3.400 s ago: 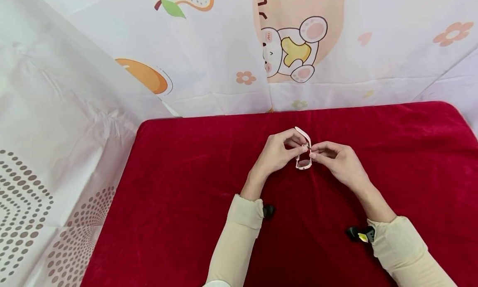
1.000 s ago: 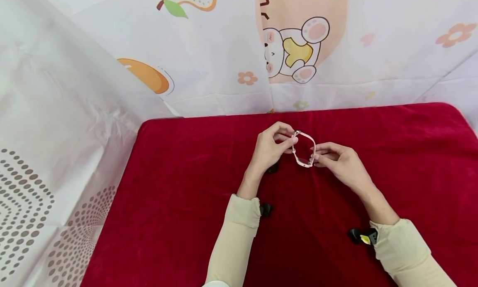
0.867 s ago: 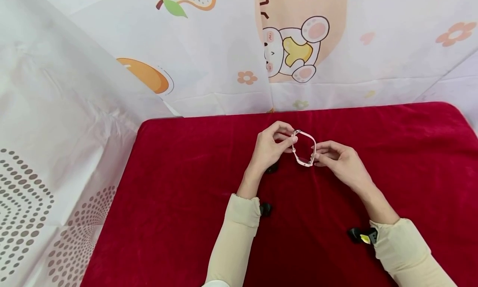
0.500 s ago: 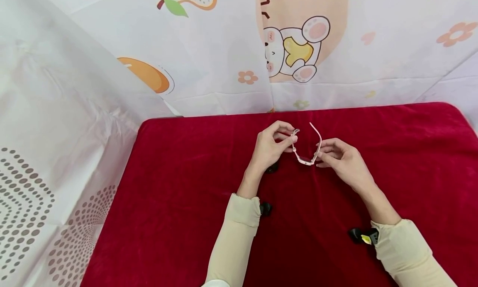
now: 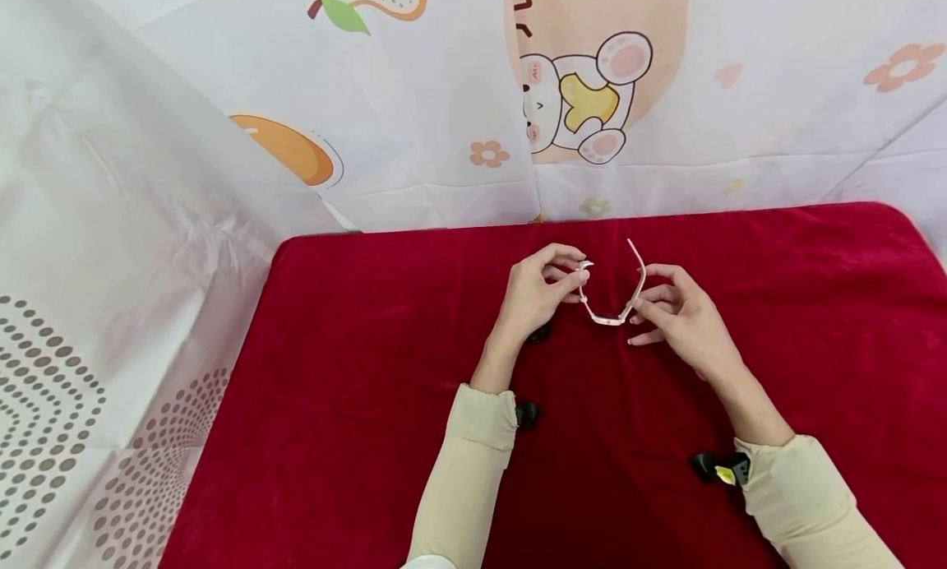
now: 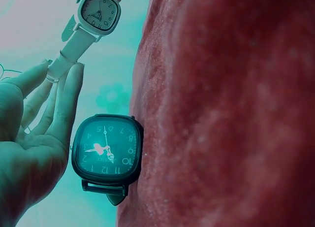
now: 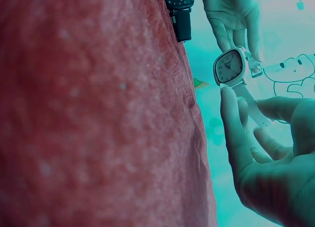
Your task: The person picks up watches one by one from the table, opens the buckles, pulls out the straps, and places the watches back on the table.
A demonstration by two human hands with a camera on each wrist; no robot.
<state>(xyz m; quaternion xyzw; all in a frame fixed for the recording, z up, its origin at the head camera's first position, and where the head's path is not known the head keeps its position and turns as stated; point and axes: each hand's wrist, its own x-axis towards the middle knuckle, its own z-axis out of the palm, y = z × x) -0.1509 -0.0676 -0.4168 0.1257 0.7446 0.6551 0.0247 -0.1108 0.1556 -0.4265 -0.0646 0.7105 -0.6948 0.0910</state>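
Note:
A pale pink wristwatch [image 5: 608, 321] hangs between the two hands, its strap unfastened and spread in a U with the case at the bottom. My left hand [image 5: 536, 293] pinches the buckle end of the strap between thumb and fingers. On the other side, my right hand [image 5: 684, 314] pinches the strap close to the case, and the free strap end [image 5: 634, 250] sticks up past the fingers. Both wrist views show the squarish dial [image 6: 98, 13] with its numerals. A black wristwatch [image 6: 107, 148] stands on the cloth near the left hand, mostly hidden behind it in the head view.
A red velvet cloth [image 5: 370, 372] covers the table. Behind it hangs a white curtain [image 5: 414, 100] with cartoon prints, and another white sheet [image 5: 133, 182] hangs at the left. Small black cameras sit at both sleeve cuffs.
The hands were close together at the buckle; they have since drawn apart. The strap loop has come open, its free end swinging right and upward as the right hand shifted slightly right.

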